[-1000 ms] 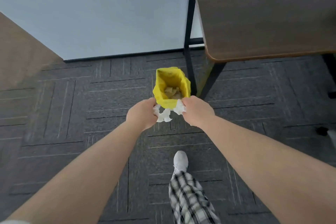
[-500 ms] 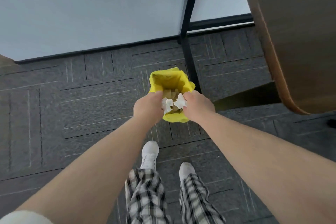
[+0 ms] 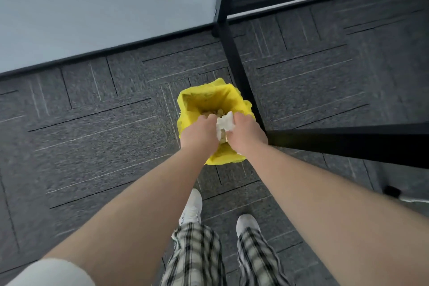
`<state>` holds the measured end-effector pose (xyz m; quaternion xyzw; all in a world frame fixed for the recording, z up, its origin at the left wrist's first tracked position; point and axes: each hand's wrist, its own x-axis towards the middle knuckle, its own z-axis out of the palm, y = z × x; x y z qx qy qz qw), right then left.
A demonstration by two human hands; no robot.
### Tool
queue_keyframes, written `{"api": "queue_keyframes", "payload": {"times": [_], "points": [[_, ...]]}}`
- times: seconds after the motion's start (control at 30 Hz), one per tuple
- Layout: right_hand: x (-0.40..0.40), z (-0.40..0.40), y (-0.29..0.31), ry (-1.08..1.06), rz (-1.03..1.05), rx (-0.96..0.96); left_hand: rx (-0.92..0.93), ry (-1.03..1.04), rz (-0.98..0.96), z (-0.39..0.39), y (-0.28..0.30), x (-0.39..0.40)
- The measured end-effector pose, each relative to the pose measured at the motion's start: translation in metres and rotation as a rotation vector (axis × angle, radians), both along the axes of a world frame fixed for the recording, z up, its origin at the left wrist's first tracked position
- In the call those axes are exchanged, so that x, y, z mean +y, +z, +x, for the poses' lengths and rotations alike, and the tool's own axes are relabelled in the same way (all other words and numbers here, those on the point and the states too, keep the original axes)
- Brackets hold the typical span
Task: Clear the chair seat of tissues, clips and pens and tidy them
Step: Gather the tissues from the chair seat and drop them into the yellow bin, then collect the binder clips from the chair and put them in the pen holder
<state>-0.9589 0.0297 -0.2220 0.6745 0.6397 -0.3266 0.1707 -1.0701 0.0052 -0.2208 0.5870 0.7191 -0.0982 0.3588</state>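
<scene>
Tissues (image 3: 224, 123): crumpled white wad, clutched between left hand (image 3: 199, 133) and right hand (image 3: 243, 133), both clenched on it, directly over the yellow-lined bin (image 3: 204, 100) so the drop lands inside. Bin: on carpet, black frame leg (image 3: 239, 72) at its 3 o'clock.

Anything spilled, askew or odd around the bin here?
Nothing stands out. Both hands, left and right, hold white tissues over the open yellow-lined bin; no litter shows on the carpet around it.

No legible text anywhere.
</scene>
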Motion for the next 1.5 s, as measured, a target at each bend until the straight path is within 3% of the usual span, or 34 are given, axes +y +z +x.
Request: {"api": "queue_keyframes", "payload": {"times": [0.17,0.37,0.6,0.93,1.2,1.5], "points": [[-0.005,0.002,-0.021,-0.025,-0.014,0.043,-0.077,0.076,-0.016,0.003,-0.028,0.001],[-0.010,0.015,-0.013,0.046,-0.035,0.048,-0.101,-0.042,-0.085,0.000,-0.024,0.002],[-0.024,0.026,0.031,0.093,-0.068,0.069,-0.004,-0.190,-0.156,-0.006,0.024,0.005],[-0.096,0.076,0.129,-0.051,-0.071,0.150,0.220,-0.582,-0.253,0.010,0.135,-0.031],[-0.181,0.183,0.189,-0.134,-0.007,0.190,0.331,-0.768,-0.266,0.119,0.216,-0.088],[-0.308,0.400,0.270,-0.398,0.021,0.086,0.254,-1.028,-0.165,0.353,0.290,-0.154]]}}
